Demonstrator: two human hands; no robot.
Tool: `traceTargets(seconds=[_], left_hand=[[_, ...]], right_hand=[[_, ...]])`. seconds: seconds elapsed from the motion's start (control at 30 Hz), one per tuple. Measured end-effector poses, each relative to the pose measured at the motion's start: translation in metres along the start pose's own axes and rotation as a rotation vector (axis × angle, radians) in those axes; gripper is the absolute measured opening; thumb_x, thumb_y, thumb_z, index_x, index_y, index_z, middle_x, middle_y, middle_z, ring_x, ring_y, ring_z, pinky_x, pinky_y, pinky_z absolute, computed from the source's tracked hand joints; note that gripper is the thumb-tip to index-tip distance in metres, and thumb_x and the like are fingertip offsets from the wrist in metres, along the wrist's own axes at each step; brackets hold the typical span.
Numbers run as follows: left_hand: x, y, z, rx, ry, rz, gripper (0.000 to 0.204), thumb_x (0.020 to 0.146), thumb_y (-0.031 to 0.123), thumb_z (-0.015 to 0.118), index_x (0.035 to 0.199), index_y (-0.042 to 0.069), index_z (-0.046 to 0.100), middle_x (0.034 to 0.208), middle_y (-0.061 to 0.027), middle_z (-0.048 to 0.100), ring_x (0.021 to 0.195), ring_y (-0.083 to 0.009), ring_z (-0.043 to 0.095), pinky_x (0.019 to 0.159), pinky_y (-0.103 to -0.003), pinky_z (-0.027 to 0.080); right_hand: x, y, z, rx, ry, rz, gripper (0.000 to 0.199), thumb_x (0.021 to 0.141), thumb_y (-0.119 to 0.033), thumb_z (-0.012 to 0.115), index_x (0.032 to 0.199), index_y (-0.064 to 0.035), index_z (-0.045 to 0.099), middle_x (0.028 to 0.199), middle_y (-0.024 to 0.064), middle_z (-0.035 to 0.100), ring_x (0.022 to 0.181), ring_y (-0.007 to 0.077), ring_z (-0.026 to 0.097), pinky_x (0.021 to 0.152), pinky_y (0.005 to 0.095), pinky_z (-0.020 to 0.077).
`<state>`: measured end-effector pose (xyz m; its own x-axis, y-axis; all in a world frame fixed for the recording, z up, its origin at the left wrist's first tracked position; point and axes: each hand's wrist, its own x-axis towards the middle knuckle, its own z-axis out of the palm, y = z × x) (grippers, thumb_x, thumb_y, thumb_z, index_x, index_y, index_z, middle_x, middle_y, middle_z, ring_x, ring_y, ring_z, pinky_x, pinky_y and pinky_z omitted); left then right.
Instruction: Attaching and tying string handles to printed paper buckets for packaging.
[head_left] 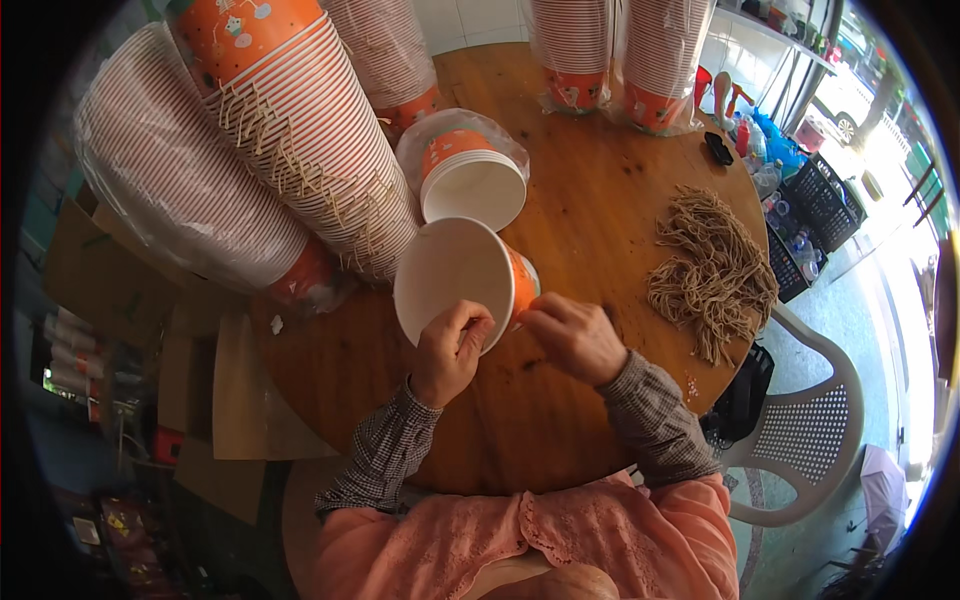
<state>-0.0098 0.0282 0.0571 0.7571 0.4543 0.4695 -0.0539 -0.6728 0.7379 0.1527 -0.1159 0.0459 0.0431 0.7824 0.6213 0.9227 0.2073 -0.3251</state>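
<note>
A large paper bucket (455,270), white inside and orange outside, lies tilted at the table's middle with its mouth toward me. My left hand (448,355) is closed in a pinch just inside its near rim. On the outer side, my right hand (575,335) pinches close against the orange wall. Whatever sits between the fingers of either hand is too small or hidden to make out. Behind it, a short nest of similar buckets (475,190) lies partly in clear plastic. Short twine pieces hang along a tall leaning bucket stack (310,130) on the left.
Plastic-wrapped bucket stacks (180,160) lean at the left, and others (570,50) stand at the back. A heap of brown twine (710,270) lies on the round wooden table (590,200). A chair (810,440) stands right; cardboard (240,390) is left. Black crates (825,195) hold bottles.
</note>
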Motion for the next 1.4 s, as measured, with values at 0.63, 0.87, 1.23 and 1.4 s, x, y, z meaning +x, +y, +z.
traceTargets(seconds=[0.63,0.87,1.23,1.4], left_hand=[[-0.006,0.041,-0.001,-0.180,0.020,0.132,0.007,0.087,0.007,0.069,0.092,0.002,0.066,0.085,-0.0042,0.062,0.074,-0.0107,0.060,0.061,-0.024,0.049],[-0.011,0.050,-0.005,-0.133,0.019,0.281,0.010,0.083,0.003,0.072,0.093,0.004,0.070,0.087,-0.0042,0.058,0.079,-0.0117,0.058,0.061,-0.022,0.049],[-0.029,0.040,0.000,-0.348,-0.126,-0.100,0.021,0.093,0.008,0.061,0.112,-0.003,0.062,0.094,-0.0072,0.070,0.084,-0.0106,0.067,0.078,-0.023,0.053],[-0.028,0.038,0.000,-0.372,-0.146,-0.170,0.016,0.092,0.009,0.064,0.104,-0.002,0.066,0.088,-0.0070,0.071,0.079,-0.0105,0.067,0.072,-0.024,0.054]], right_hand=[[-0.007,-0.068,-0.036,0.464,0.123,0.395,0.010,0.085,-0.008,0.067,0.094,-0.0037,0.067,0.078,0.0113,0.067,0.064,0.0217,0.065,0.060,0.0321,0.0522],[0.002,-0.069,-0.020,0.566,0.151,0.395,0.013,0.084,-0.010,0.069,0.095,-0.0028,0.068,0.073,0.0109,0.066,0.062,0.0152,0.063,0.059,0.0289,0.0507],[0.000,-0.057,-0.011,0.773,0.169,0.452,0.012,0.089,-0.010,0.064,0.094,0.0009,0.063,0.073,0.0016,0.062,0.066,0.0043,0.057,0.058,0.0221,0.0480],[-0.002,-0.055,-0.017,0.779,0.106,0.514,0.010,0.091,-0.008,0.061,0.093,0.0010,0.060,0.077,0.0024,0.062,0.068,0.0056,0.059,0.060,0.0223,0.0493]])
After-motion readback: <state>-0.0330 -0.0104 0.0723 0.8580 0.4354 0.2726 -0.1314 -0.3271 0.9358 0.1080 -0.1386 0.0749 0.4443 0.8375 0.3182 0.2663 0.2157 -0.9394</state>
